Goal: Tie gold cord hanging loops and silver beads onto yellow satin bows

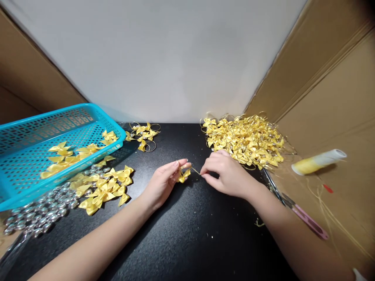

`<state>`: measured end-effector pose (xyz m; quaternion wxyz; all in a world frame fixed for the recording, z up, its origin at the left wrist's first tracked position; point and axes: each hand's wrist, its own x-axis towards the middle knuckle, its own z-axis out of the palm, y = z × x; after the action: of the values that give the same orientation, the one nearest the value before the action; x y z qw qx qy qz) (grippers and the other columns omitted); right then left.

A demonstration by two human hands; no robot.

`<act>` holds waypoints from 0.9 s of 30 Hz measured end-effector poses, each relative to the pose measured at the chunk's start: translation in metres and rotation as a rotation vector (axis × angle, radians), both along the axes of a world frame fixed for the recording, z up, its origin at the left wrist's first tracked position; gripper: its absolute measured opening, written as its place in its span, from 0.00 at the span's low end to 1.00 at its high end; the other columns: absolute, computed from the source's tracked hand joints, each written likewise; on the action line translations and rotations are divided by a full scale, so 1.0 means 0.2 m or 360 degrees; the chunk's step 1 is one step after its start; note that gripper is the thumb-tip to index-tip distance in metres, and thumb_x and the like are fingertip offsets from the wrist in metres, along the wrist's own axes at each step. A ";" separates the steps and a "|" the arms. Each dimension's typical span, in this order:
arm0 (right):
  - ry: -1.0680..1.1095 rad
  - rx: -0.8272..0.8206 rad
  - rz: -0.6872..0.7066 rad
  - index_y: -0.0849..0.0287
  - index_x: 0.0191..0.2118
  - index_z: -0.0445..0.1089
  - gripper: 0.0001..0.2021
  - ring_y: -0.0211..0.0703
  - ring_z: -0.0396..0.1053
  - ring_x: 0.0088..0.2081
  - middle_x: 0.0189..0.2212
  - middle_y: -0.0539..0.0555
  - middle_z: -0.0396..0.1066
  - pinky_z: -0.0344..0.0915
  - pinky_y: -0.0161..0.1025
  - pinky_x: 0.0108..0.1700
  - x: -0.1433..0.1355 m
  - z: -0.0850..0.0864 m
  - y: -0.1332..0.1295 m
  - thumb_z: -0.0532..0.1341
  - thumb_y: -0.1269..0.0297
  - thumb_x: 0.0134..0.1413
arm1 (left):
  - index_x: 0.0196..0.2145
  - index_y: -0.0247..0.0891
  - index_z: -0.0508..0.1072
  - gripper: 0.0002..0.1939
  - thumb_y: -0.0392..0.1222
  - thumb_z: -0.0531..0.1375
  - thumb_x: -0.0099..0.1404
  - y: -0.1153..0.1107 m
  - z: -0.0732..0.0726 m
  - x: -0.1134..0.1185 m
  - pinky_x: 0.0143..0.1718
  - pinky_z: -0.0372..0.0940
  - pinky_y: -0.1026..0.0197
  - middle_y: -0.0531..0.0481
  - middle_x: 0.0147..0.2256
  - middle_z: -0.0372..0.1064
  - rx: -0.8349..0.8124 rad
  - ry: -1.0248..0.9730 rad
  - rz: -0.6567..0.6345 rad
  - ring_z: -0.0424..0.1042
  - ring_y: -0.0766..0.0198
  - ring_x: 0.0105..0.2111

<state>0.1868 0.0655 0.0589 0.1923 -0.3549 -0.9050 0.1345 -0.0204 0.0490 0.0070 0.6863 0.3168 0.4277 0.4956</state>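
Note:
Over the middle of the black tabletop (187, 234), my left hand (164, 180) pinches a small yellow ribbon bow (184, 177) between thumb and fingers. From the bow a thin gold cord (195, 170) runs to the right. My right hand (227, 171) is closed on the cord's end with thumb and forefinger, a short way from the left fingertips. Just beyond the right hand lies a large pile of yellow bows with gold cord loops (246, 140). Left of my left hand are loose yellow bows (108, 187) without visible loops.
A blue perforated basket (35, 119) with bows stands at the left, beside many silvery beads (43, 210). Several looped bows (145, 134) lie at the back. To the right are pink-handled scissors (307, 220), a yellow-white spool (319, 162) and loose cord (331, 210). A pale wall (164, 58) rises behind.

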 end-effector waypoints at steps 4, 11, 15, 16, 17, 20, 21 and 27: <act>-0.0013 0.0080 0.0086 0.57 0.31 0.71 0.08 0.43 0.65 0.34 0.28 0.50 0.73 0.55 0.45 0.45 -0.03 0.04 -0.05 0.57 0.72 0.58 | 0.38 0.38 0.82 0.16 0.50 0.69 0.54 -0.01 0.02 0.00 0.45 0.67 0.57 0.45 0.38 0.81 0.0157 0.0373 -0.0098 0.76 0.57 0.39; 0.0052 0.0228 0.0027 0.59 0.32 0.70 0.07 0.44 0.63 0.36 0.30 0.52 0.74 0.54 0.46 0.46 -0.05 0.06 -0.06 0.58 0.71 0.61 | 0.31 0.38 0.83 0.08 0.44 0.65 0.59 -0.06 0.07 0.01 0.34 0.65 0.62 0.48 0.31 0.81 0.0608 0.0934 -0.0387 0.74 0.60 0.31; 0.0427 -0.0082 -0.0116 0.58 0.30 0.71 0.04 0.43 0.66 0.35 0.28 0.49 0.74 0.58 0.44 0.43 -0.08 -0.01 -0.05 0.63 0.71 0.55 | 0.26 0.36 0.81 0.10 0.45 0.65 0.59 -0.07 0.07 0.02 0.28 0.61 0.64 0.50 0.24 0.76 0.0594 0.0920 -0.0458 0.69 0.65 0.24; 0.0571 -0.0205 -0.0209 0.57 0.32 0.71 0.03 0.43 0.67 0.35 0.28 0.49 0.74 0.59 0.43 0.42 -0.09 -0.03 -0.05 0.64 0.72 0.53 | 0.26 0.36 0.80 0.10 0.45 0.64 0.59 -0.07 0.07 0.02 0.28 0.60 0.65 0.50 0.24 0.75 0.0551 0.0859 -0.0442 0.68 0.66 0.24; 0.0713 -0.0316 -0.0314 0.57 0.35 0.72 0.05 0.42 0.68 0.35 0.29 0.49 0.74 0.61 0.42 0.41 -0.10 -0.05 -0.04 0.65 0.72 0.52 | 0.26 0.36 0.80 0.11 0.45 0.64 0.59 -0.07 0.06 0.03 0.28 0.60 0.65 0.50 0.24 0.75 0.0505 0.0781 -0.0411 0.68 0.66 0.24; 0.0935 -0.0393 -0.0510 0.57 0.35 0.72 0.06 0.43 0.68 0.36 0.31 0.51 0.74 0.64 0.41 0.41 -0.12 -0.09 -0.04 0.67 0.71 0.49 | 0.27 0.37 0.80 0.12 0.47 0.62 0.60 -0.06 0.02 0.02 0.30 0.60 0.65 0.52 0.22 0.72 0.0401 0.0562 -0.0256 0.67 0.66 0.25; 0.0912 -0.0348 -0.0491 0.57 0.32 0.73 0.04 0.43 0.68 0.37 0.32 0.51 0.73 0.63 0.42 0.43 -0.13 -0.10 -0.04 0.67 0.71 0.49 | 0.27 0.37 0.80 0.12 0.47 0.62 0.60 -0.06 0.01 0.02 0.29 0.59 0.65 0.54 0.21 0.70 0.0390 0.0522 -0.0196 0.65 0.67 0.24; 0.0664 -0.0170 -0.0375 0.56 0.30 0.77 0.06 0.45 0.66 0.39 0.35 0.52 0.74 0.61 0.46 0.46 -0.15 -0.09 -0.07 0.64 0.73 0.52 | 0.25 0.38 0.79 0.09 0.43 0.62 0.60 -0.06 -0.03 0.01 0.30 0.57 0.65 0.55 0.22 0.70 0.0422 0.0515 -0.0006 0.63 0.68 0.25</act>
<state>0.1568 0.0507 0.0405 0.3702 -0.4323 -0.7896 0.2293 -0.0182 0.0378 0.0003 0.5619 0.4807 0.4627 0.4889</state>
